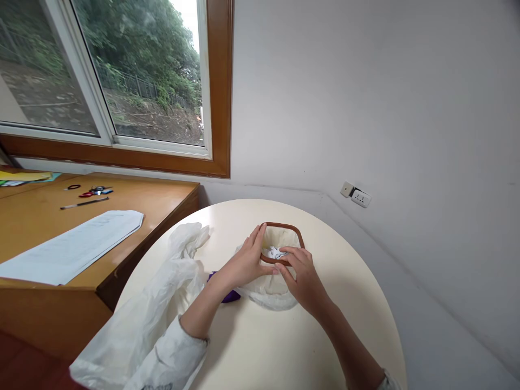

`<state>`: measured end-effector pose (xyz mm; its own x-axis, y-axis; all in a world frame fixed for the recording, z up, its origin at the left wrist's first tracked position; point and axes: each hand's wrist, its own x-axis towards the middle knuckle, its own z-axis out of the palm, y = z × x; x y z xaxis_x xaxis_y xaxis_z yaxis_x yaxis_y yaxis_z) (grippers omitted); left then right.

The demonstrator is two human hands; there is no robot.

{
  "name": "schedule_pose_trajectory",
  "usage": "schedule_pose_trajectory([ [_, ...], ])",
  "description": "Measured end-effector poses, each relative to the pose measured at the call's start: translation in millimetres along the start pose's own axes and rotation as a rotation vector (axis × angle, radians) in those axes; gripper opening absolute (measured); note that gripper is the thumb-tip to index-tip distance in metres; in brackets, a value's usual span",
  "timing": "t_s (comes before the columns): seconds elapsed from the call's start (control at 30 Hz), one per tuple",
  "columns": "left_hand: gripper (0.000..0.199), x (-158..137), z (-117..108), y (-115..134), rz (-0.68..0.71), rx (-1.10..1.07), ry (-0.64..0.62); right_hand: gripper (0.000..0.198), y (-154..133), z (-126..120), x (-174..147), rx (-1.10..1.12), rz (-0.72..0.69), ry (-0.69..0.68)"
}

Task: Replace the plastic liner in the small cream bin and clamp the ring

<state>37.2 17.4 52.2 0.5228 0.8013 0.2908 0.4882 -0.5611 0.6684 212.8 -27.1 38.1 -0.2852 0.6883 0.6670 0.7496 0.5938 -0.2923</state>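
Note:
A small bin with a brown rim stands on the round cream table, lined with a thin white plastic bag whose edge hangs outside over the front. Crumpled white paper lies inside. My left hand holds the left side of the rim, fingers along the edge and thumb across the front. At the front right, my right hand grips the rim, with its fingers over the inside and the thumb outside.
A large crumpled white plastic bag covers the table's left part. Something purple shows behind my left forearm. On the wooden desk at left lie paper sheets, a pen and keys. A wall socket is at right.

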Motion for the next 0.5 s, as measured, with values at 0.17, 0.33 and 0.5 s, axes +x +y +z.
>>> schedule_pose_trajectory([
  [0.17,0.100,-0.9,-1.2,3.0,0.010,-0.038,0.006,0.008,0.0,1.6,1.2,0.030,0.042,-0.011],
  [0.33,0.101,-2.1,-5.1,6.0,-0.029,-0.044,-0.032,0.007,-1.5,4.4,0.4,0.012,0.060,0.022],
  [0.5,0.102,-1.5,-5.5,5.5,-0.018,-0.045,-0.027,0.010,-3.4,6.1,0.7,0.000,0.118,0.049],
])
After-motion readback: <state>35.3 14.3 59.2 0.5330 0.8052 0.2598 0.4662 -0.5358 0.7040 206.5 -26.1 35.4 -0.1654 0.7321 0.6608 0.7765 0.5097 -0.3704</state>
